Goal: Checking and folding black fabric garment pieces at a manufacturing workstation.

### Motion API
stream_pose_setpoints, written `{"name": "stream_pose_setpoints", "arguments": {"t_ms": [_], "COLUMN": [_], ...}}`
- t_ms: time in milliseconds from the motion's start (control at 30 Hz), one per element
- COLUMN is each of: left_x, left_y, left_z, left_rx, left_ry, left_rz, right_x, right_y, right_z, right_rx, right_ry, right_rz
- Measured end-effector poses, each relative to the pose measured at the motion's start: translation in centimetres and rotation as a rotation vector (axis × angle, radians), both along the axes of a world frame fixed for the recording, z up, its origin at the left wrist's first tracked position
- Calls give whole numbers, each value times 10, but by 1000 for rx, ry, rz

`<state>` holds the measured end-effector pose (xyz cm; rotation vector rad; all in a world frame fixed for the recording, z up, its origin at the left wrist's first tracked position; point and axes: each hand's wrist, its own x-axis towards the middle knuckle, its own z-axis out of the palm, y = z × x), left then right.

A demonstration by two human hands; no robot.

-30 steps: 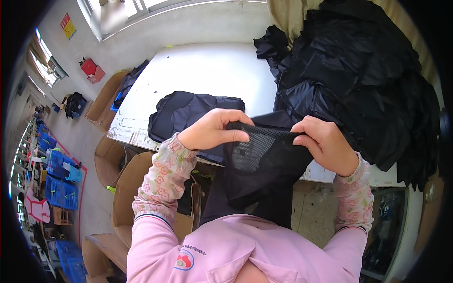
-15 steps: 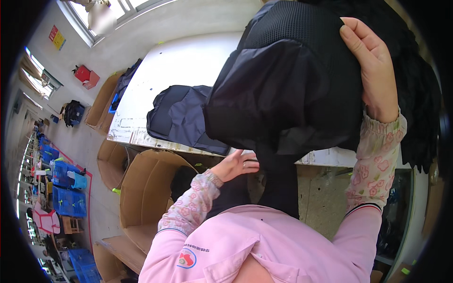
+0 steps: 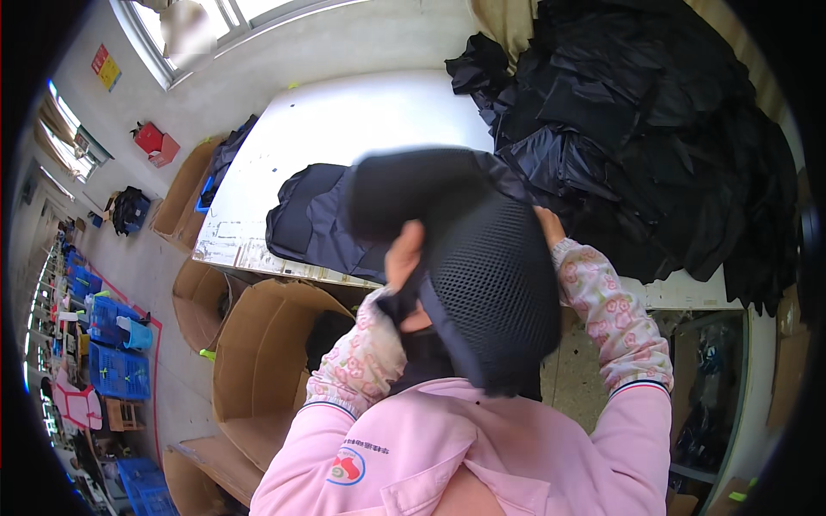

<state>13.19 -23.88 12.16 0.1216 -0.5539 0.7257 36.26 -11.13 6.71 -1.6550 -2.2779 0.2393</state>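
Note:
A black fabric piece with a honeycomb mesh panel [image 3: 495,275] is raised in front of me, its upper part blurred by motion. My left hand [image 3: 403,262] is closed on its left edge, and a fold of the cloth crosses over the fingers. At the right edge of the piece is my right hand [image 3: 548,225], with the fingers hidden behind the cloth. On the white table, left of the raised piece and partly covered by it, a similar dark fabric piece [image 3: 305,211] lies flat.
A large heap of black fabric pieces [image 3: 645,146] covers the right side of the white table [image 3: 370,107]. Open cardboard boxes [image 3: 258,353] stand below the table's left front. Blue plastic crates [image 3: 120,371] sit on the floor farther left.
The fabric piece has come down from the upper right toward my body and turned, so its mesh faces up. My right hand has lowered with it; my left hand has moved up onto its edge.

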Motion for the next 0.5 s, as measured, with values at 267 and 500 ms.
{"name": "stream_pose_setpoints", "arguments": {"t_ms": [267,500], "left_x": [-198,-195], "left_y": [29,85], "left_z": [-15,-72], "left_rx": [334,-147], "left_ry": [1416,1312], "left_rz": [926,927], "right_x": [83,25], "right_y": [2,-46], "right_z": [100,217], "right_rx": [-446,-455], "right_ry": [1430,1067], "right_rz": [98,357]}}
